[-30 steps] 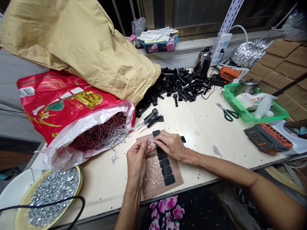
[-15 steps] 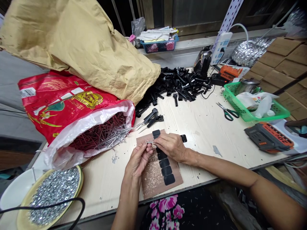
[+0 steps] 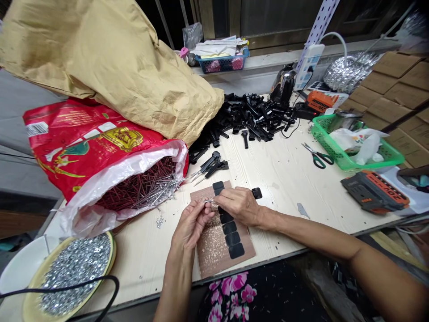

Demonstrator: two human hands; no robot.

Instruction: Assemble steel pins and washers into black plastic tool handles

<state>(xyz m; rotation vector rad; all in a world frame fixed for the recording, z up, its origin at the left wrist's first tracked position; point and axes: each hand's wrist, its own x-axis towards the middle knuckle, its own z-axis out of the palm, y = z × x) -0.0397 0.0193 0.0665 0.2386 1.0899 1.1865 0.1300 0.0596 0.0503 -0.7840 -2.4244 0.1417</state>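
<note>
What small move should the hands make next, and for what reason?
Perhaps the right hand should push gently toward the left hand, keeping the thin metal piece straight: it lies nearly level between both hands' fingertips, above the brown sheet, so its ends seem well supported.

L: bag [image 3: 77, 129], bowl [image 3: 31, 290] in frt | ctr: board [image 3: 247, 243] | R: basket [image 3: 373, 167], scissors [image 3: 317, 156] to L | bk: parts pile [image 3: 256, 118]
</note>
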